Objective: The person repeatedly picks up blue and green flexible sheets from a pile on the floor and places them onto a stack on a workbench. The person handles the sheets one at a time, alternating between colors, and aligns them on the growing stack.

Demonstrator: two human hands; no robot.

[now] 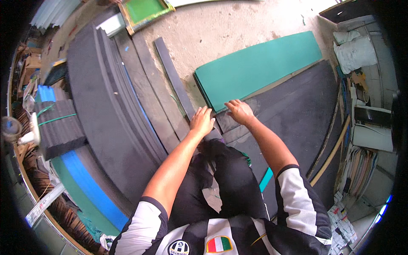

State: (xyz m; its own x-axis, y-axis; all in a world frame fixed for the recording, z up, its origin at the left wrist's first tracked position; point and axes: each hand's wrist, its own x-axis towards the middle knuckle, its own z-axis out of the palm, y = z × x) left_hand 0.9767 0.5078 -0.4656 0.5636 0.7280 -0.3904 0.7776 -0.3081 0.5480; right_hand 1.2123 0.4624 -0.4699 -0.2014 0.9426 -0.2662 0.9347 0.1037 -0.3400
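My left hand point(202, 121) is at the near end of a long dark grey strip point(173, 78), its fingers slightly bent and its thumb apart. Whether it touches the strip, I cannot tell. To its right, my right hand point(240, 112) hovers by the near left corner of a stack of green foam-like sheets point(259, 66), fingers stretched out and thumb spread. Nothing shows in either hand. The green stack lies flat at an angle, partly over a large dark sheet point(293, 102).
Long dark sheets point(95, 102) are piled on the left, with grey planks point(146, 80) beside them. A bundle of dark pieces point(61, 125) tied with green cord lies farther left. A green-faced frame point(142, 10) is at the back. White sacks point(357, 53) and shelving stand right.
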